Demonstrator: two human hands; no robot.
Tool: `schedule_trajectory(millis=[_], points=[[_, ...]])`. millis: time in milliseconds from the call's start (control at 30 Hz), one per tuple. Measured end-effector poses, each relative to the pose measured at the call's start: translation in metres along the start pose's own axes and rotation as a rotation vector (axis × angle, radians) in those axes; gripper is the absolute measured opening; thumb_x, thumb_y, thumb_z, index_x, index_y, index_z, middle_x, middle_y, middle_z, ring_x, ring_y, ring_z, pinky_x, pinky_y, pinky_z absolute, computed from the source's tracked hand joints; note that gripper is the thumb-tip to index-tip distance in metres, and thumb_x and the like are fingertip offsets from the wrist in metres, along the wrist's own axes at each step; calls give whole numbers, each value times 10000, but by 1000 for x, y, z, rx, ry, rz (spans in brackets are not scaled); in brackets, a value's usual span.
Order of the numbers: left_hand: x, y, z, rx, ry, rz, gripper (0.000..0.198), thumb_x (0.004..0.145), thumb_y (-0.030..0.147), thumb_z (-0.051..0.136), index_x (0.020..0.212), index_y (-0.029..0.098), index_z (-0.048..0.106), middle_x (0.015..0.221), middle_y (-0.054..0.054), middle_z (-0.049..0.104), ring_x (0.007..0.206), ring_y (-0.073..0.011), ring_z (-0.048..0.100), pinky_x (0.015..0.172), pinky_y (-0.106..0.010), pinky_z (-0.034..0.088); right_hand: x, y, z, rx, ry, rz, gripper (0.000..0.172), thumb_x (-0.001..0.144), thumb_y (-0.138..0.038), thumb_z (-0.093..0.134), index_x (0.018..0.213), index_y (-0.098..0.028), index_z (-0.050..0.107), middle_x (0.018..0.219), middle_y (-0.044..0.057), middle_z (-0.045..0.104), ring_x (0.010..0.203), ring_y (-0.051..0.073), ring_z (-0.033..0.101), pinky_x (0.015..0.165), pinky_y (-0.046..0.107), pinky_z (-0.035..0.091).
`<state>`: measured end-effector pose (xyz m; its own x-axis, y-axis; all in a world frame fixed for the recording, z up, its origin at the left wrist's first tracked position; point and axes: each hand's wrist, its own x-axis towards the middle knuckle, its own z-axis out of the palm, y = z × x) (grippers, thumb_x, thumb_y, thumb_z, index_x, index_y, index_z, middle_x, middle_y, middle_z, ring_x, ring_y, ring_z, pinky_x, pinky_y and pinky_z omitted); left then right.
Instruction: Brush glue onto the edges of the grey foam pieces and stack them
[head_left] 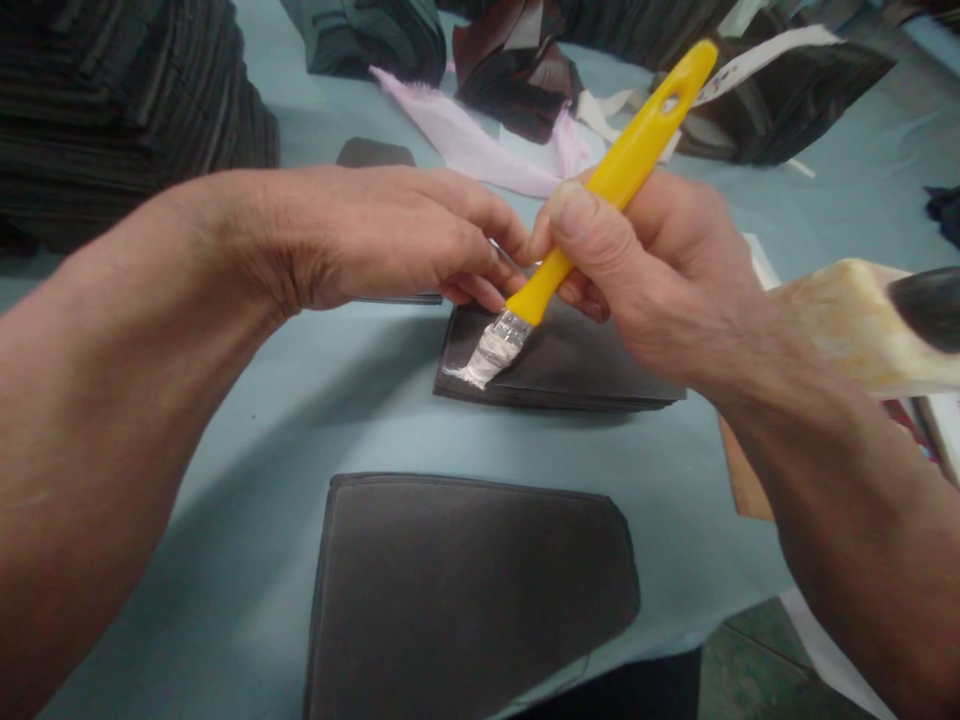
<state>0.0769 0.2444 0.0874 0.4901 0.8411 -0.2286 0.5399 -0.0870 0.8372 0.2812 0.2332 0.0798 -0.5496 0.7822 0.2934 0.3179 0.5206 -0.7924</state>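
In the head view my right hand [630, 250] is closed around the yellow handle of a paintbrush [622, 150], the thumb on top. The brush slants down to the left. Its bristles, coated in something white, touch the near left corner of a stack of dark pieces [585, 350], and a white smear shows there. My left hand [420, 230] reaches in from the left over the far left of that stack. Its fingers are bent and somewhat apart, with nothing visible held; the thumb is hidden. Nearer to me lies another dark stack [472, 590] with one rounded end.
Tall dark stacks [127, 110] stand at the back left. Pink cloth strips [465, 140] and more dark bundles [375, 35] lie at the back. A pale yellowish container [832, 310] with a black part sits at the right, beyond my forearm. Pale blue sheeting [247, 420] covers the table.
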Motion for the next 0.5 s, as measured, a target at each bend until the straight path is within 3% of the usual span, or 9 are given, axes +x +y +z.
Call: schedule_trajectory(millis=[133, 267, 500], points=[[1, -5, 1, -23, 30, -3, 422, 880, 268, 609, 1270, 201, 755, 1218, 4, 827, 1130, -220, 774, 1045, -375, 646, -4, 3, -10, -62, -15, -4, 360, 1106, -414, 569, 855, -193, 705, 629, -57, 479, 549, 81, 419, 631, 265, 426], [1, -9, 1, -34, 54, -1, 396, 783, 465, 682, 1126, 298, 787, 1160, 55, 844, 1139, -251, 765, 1096, -458, 642, -10, 5, -21, -117, -18, -11, 375, 1124, -356, 534, 806, -183, 633, 633, -60, 472, 562, 74, 394, 585, 260, 354], [4, -10, -6, -4, 6, -51, 451, 806, 454, 706, 1205, 259, 784, 1221, 60, 820, 1227, -267, 735, 1152, -426, 556, -24, 5, -41, -110, -18, 108, 328, 1112, -376, 560, 858, -195, 663, 623, -58, 449, 582, 97, 412, 587, 255, 384]])
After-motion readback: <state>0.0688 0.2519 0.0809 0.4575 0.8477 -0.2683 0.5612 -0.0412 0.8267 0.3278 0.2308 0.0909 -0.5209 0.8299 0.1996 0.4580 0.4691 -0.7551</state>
